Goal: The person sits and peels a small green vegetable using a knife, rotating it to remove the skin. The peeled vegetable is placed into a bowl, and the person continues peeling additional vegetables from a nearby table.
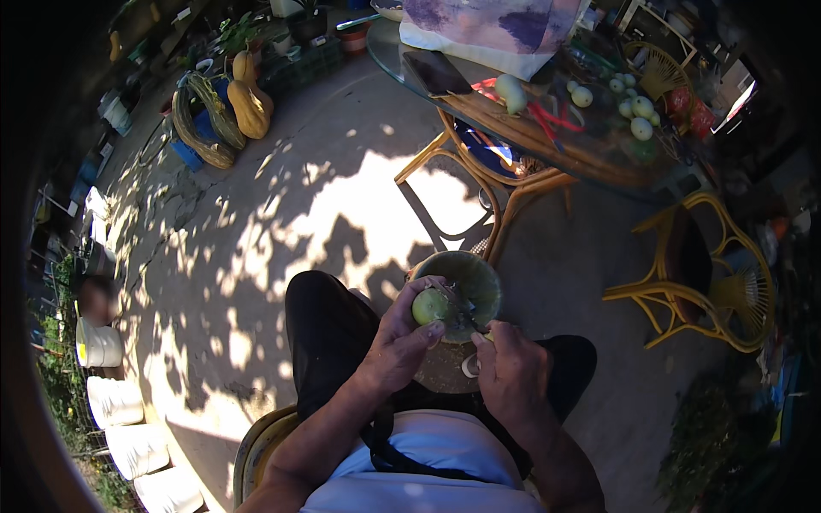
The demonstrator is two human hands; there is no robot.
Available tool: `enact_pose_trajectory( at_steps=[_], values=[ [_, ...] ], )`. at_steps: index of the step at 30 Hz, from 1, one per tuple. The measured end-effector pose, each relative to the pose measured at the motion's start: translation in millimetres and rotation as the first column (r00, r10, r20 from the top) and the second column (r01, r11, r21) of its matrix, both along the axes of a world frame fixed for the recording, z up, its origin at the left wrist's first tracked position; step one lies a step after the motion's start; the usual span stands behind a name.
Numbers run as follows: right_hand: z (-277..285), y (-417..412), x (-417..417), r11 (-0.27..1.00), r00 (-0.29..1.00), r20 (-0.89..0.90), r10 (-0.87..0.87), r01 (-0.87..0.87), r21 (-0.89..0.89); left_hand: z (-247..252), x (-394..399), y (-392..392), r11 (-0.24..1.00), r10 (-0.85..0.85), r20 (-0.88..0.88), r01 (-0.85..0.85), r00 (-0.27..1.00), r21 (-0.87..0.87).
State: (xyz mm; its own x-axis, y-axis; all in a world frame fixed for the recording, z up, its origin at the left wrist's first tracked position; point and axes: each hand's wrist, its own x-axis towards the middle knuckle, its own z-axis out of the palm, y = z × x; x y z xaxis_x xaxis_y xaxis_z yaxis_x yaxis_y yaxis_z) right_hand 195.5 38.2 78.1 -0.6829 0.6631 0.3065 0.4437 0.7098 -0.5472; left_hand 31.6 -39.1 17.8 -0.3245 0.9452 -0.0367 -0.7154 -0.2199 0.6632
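My left hand (401, 343) grips a round, pale green fruit or gourd (431, 306), with fingers behind it and the thumb along its lower side. In my right hand (513, 362) is a slim bladed tool (476, 327), probably a knife; its handle is mostly hidden in my fist. The dark blade points up and left towards the green fruit, and I cannot tell whether it touches. Below both hands stands a round greenish bucket (490, 288), with small pale scraps at its inside.
Ahead, a glass-topped rattan table (577, 154) carries a phone (437, 73), a printed bag (487, 32) and several pale green fruits (641, 108). A rattan chair (705, 276) stands right. Large squashes (250, 106) rest at upper left; white buckets (135, 449) line the left.
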Motion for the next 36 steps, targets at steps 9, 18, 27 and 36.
enact_pose_trajectory(
  at_steps=[9, 18, 27, 36],
  values=[
    [3, 1, 0, 1.000, 0.996, 0.086, 0.002, -0.002, 0.000, -13, -8, 2, 0.998, -0.015, -0.128, 0.022, 0.992, 0.054],
    [5, 0, -1, 0.998, 0.998, 0.067, -0.019, 0.023, -0.054, -10, -6, 0, 0.999, -0.018, -0.129, 0.024, 0.991, 0.048],
    [2, 1, 2, 1.000, 0.999, 0.052, 0.000, 0.001, -0.024, -8, -5, 0, 0.999, -0.004, -0.192, 0.012, 0.981, 0.040],
    [4, -1, -1, 0.998, 0.997, 0.076, -0.016, 0.020, -0.058, -6, -6, -1, 0.999, 0.032, -0.191, -0.024, 0.981, 0.046]
  ],
)
